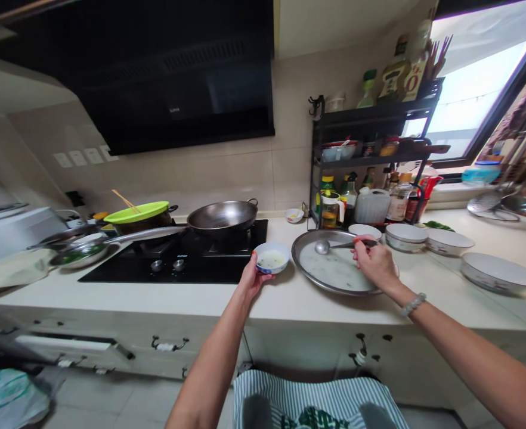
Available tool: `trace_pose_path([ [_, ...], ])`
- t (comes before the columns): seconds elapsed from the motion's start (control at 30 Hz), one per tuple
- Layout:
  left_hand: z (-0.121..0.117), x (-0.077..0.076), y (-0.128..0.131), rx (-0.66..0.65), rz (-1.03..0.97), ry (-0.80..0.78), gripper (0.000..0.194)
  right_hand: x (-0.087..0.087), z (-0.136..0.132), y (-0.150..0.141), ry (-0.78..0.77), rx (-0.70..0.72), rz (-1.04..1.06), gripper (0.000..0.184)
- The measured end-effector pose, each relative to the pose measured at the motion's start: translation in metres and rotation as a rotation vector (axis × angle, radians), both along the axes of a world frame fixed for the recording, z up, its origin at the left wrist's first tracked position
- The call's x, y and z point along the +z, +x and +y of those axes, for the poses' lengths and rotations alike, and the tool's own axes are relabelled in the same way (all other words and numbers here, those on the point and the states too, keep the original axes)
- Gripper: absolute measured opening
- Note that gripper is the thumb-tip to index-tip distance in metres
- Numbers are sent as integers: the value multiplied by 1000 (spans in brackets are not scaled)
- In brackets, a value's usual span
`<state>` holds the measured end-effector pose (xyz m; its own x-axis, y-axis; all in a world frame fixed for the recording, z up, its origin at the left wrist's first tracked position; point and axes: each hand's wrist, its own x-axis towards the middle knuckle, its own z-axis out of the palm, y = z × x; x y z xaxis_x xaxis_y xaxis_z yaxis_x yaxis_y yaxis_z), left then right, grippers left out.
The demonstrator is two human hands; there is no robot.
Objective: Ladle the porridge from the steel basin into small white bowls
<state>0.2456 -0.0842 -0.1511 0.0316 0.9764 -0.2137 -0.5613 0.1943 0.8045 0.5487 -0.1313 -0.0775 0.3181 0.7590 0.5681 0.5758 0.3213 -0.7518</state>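
My left hand (254,277) is closed on the side of a small bowl (272,268), white inside with a blue pattern outside, that holds some pale liquid with bits in it. My right hand (376,262) grips the dark handle of a ladle (322,246). The ladle's metal head is over the wide steel basin (299,262), close to the surface of a milky white soup (334,268) with dark bits in it. The small bowl is just left of the basin, near the edge of the stove.
A steel wok (222,215) sits on the black gas hob (218,265). A lime-green basin (138,213) with chopsticks tops a pot behind left. Several white bowls (500,273) line the right counter. A black spice rack (316,167) stands behind; a range hood (173,77) hangs above.
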Motion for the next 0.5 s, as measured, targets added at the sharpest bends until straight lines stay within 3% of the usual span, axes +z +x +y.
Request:
trace_pose_path([
  [0.2,-2,2,0,-5,7,-6,50,-5,1,0,-87,16,121,13],
  [0.5,-1,2,0,-13,2,-1,48,1,15,14,-15,-21,466,2],
])
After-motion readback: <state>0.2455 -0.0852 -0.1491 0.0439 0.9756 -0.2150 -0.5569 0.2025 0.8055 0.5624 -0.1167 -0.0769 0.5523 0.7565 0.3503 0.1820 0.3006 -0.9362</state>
